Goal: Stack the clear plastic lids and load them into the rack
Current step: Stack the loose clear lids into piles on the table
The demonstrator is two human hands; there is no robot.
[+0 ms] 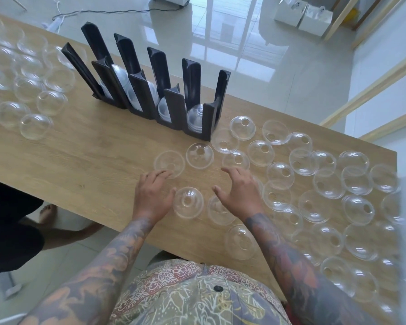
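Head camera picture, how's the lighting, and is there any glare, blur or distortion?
Head view: even daylight, window glare mirrored on the floor tiles; wide-angle bending bows the table edge and splays the rack; the clear lids smear toward the right border; both hands stay sharp.

The wooden counter (85, 160) runs slantwise through the view over a glossy pale tiled floor (256, 73). Beyond the counter's far edge, a black cable (108, 12) trails over the floor beside a white cord (56, 10), and 2 white boxes (302, 16) stand well away from it near light wooden frames (370, 83). At the counter's near left edge a second person's bare foot (47, 212) rests on the floor, next to dark clothing (7, 219). Against the near edge shows a patterned shirt (192, 294) with 1 black button (218, 288).
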